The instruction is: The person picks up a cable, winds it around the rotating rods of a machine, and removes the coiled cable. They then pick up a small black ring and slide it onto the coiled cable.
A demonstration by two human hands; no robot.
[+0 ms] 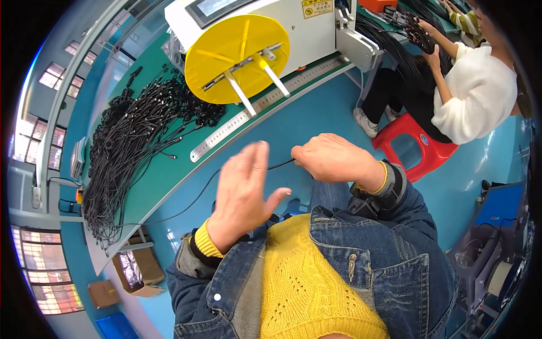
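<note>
A thin black cable (pixel 280 164) runs from my right hand, behind my left hand, and down to the left toward the table. My right hand (pixel 336 161) is closed round it, fingers curled and the back of the hand up. My left hand (pixel 241 189) is held open, fingers straight together and thumb apart, with the cable passing behind it; whether it touches the cable I cannot tell. A large heap of black cables (pixel 132 133) lies on the green table (pixel 161 178) to the left. Beyond my hands stands a white machine with a yellow disc (pixel 226 42) bearing metal rods.
A metal ruler (pixel 226 134) lies along the table edge. To the right, a person in a white top (pixel 477 93) holds black cables beside a red stool (pixel 415 164). Cardboard boxes (pixel 149 268) stand on the floor at lower left. Equipment with a blue panel (pixel 497 206) is far right.
</note>
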